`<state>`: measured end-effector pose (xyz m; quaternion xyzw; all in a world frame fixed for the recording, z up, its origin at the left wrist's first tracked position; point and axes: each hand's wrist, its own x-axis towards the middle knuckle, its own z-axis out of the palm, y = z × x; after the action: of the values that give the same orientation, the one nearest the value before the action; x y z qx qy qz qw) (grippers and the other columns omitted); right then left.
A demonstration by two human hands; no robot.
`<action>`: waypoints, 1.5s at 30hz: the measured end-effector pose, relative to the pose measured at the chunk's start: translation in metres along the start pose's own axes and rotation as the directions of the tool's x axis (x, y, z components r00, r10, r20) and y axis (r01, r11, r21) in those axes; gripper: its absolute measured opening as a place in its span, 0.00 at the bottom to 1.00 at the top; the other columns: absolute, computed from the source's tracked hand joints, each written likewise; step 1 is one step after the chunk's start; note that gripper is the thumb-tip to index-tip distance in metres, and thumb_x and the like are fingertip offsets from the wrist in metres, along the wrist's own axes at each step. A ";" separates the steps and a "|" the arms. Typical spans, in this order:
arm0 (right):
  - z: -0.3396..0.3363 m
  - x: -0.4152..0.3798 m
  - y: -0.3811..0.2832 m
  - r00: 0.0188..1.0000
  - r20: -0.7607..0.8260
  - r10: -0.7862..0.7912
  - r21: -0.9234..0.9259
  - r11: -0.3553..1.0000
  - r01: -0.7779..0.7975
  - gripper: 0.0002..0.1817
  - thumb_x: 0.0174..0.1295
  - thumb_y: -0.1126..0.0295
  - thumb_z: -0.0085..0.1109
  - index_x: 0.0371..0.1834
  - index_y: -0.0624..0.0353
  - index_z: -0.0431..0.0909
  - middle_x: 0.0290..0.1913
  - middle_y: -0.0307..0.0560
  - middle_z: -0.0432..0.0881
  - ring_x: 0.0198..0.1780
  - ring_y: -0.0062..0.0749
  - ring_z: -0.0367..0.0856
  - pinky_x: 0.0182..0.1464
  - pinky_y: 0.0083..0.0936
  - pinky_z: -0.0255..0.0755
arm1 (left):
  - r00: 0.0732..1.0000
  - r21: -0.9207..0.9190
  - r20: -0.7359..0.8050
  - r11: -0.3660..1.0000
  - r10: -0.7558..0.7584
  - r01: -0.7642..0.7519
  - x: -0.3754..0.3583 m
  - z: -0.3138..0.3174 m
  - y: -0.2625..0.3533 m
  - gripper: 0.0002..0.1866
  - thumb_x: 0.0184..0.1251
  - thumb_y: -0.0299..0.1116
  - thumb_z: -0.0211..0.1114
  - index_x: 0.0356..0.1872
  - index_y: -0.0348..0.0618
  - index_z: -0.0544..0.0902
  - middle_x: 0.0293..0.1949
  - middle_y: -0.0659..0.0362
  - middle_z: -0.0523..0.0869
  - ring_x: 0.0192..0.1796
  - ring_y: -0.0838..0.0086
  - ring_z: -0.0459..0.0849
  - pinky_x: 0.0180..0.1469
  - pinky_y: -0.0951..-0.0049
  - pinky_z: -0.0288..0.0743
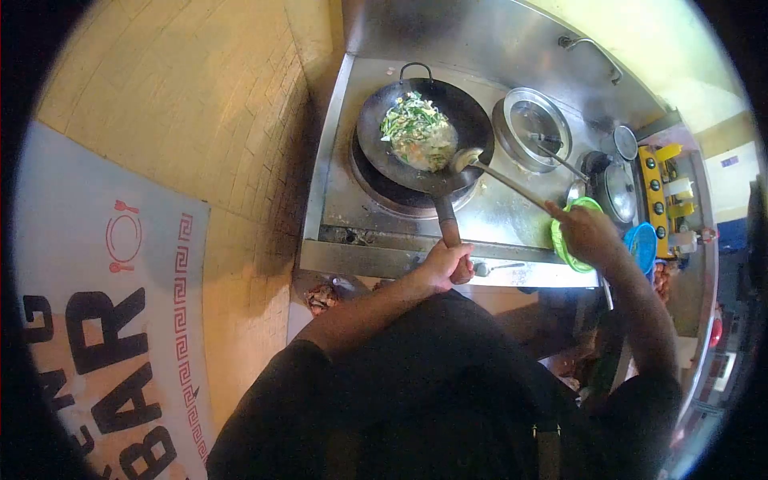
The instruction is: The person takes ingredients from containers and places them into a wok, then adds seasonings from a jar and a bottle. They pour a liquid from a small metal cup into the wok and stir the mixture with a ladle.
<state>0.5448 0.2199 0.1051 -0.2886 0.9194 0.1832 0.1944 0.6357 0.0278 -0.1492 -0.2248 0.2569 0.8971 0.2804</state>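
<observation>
My left hand [445, 266] is wrapped round the wooden handle of a large dark wok [472, 120], which sits tilted over the burner ring [384, 204]. Inside the wok lie chopped greens with pale bits [416, 124] and some liquid near the lower side. My right hand [588, 234] grips the long handle of a ladle [512, 186]. The ladle's bowl rests at the wok's right rim, close to the food. Just beneath my right hand stands a bright green basket [560, 240], partly hidden by it.
Right of the wok is a round metal pan with a strainer [532, 128]. Further right stand a lidded pot [620, 192], a blue bowl [642, 246] and a yellow rack with bottles [654, 188]. A tiled wall [240, 144] and a printed banner [120, 280] border the left.
</observation>
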 end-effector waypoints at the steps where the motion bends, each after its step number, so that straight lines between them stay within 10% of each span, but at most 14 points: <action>1: 0.034 0.013 0.005 1.000 0.003 -0.009 -0.018 1.000 0.009 0.29 0.61 0.74 0.49 0.69 0.52 0.64 0.31 0.57 0.80 0.34 0.49 0.82 0.37 0.44 0.76 | 1.000 0.000 -0.014 1.000 0.001 -0.001 -0.002 0.002 0.001 0.09 0.63 0.32 0.64 0.28 0.44 0.73 0.20 0.60 0.75 0.22 0.69 0.77 0.26 0.62 0.77; 16: 0.081 0.058 -0.052 0.955 -0.260 0.145 0.720 0.688 0.092 0.25 0.62 0.70 0.50 0.64 0.62 0.68 0.34 0.68 0.81 0.38 0.60 0.82 0.44 0.45 0.74 | 0.973 -0.030 0.175 0.987 -0.151 0.158 -0.026 -0.006 0.023 0.14 0.68 0.38 0.63 0.46 0.45 0.70 0.39 0.54 0.78 0.44 0.60 0.82 0.43 0.49 0.82; 19: 0.059 0.022 -0.050 0.992 -0.079 0.093 0.778 0.628 0.003 0.25 0.62 0.71 0.51 0.64 0.62 0.68 0.36 0.68 0.81 0.39 0.60 0.82 0.45 0.43 0.74 | 0.951 0.004 0.269 0.988 -0.152 0.157 -0.028 -0.013 0.023 0.21 0.69 0.36 0.61 0.58 0.46 0.64 0.46 0.52 0.77 0.50 0.56 0.80 0.47 0.46 0.81; 24: 0.112 0.060 -0.072 0.995 -0.090 0.029 0.442 0.897 0.014 0.30 0.62 0.70 0.50 0.69 0.59 0.57 0.33 0.66 0.80 0.33 0.60 0.82 0.40 0.50 0.75 | 0.933 0.079 0.306 0.982 -0.190 0.174 -0.034 -0.018 0.025 0.34 0.70 0.31 0.59 0.70 0.50 0.49 0.54 0.49 0.74 0.55 0.52 0.78 0.53 0.45 0.78; 34: 0.091 0.162 -0.068 0.894 -0.308 0.325 0.687 0.726 -0.027 0.26 0.64 0.68 0.46 0.67 0.60 0.63 0.39 0.71 0.80 0.42 0.64 0.80 0.46 0.50 0.73 | 0.934 0.076 0.295 0.979 -0.201 0.187 -0.031 -0.022 0.018 0.32 0.70 0.28 0.58 0.69 0.49 0.51 0.47 0.50 0.78 0.51 0.55 0.81 0.52 0.49 0.78; 40: 0.101 0.165 -0.053 0.920 -0.383 0.083 0.622 0.760 0.190 0.26 0.64 0.69 0.45 0.67 0.60 0.63 0.41 0.72 0.79 0.43 0.63 0.80 0.47 0.49 0.73 | 0.927 0.042 0.346 0.989 -0.145 0.139 -0.026 -0.022 0.017 0.28 0.68 0.26 0.58 0.64 0.47 0.55 0.42 0.50 0.80 0.45 0.55 0.83 0.47 0.50 0.78; 45: 0.078 0.185 -0.080 0.952 -0.245 0.181 0.606 0.795 0.005 0.30 0.61 0.72 0.44 0.70 0.57 0.59 0.38 0.70 0.80 0.42 0.59 0.82 0.46 0.48 0.75 | 0.954 0.061 0.271 0.992 -0.127 0.115 -0.034 -0.011 0.017 0.26 0.67 0.25 0.58 0.62 0.45 0.57 0.40 0.50 0.81 0.43 0.55 0.84 0.47 0.52 0.78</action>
<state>0.4722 0.1088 -0.0654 -0.1924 0.9607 -0.1528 0.1296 0.6528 -0.0041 -0.1337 -0.1072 0.2213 0.8948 0.3726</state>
